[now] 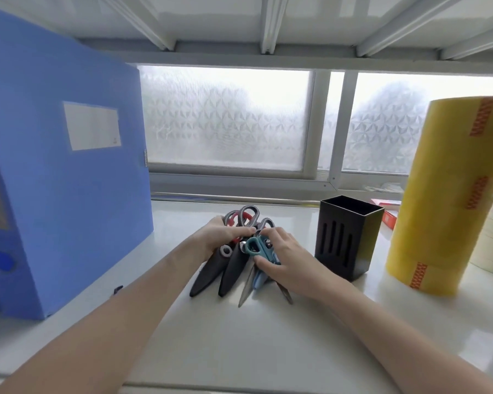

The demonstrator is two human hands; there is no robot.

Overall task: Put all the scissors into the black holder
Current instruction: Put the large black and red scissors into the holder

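We see the scissors (239,260) bunched on the white table (239,351), blades toward us, handles toward the frosted window (225,118). Left hand (222,236) and right hand (282,258) clasp the bunch. The holder (347,237) stands just right.

white table (239,336), scissors (234,263), black holder (345,240), blue file box (63,194), yellow tape rolls (444,200)

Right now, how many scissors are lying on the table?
5, in one fanned pile between both hands: two in black sheaths on the left, one bare steel, one blue, one dark under the right hand. More may be hidden.
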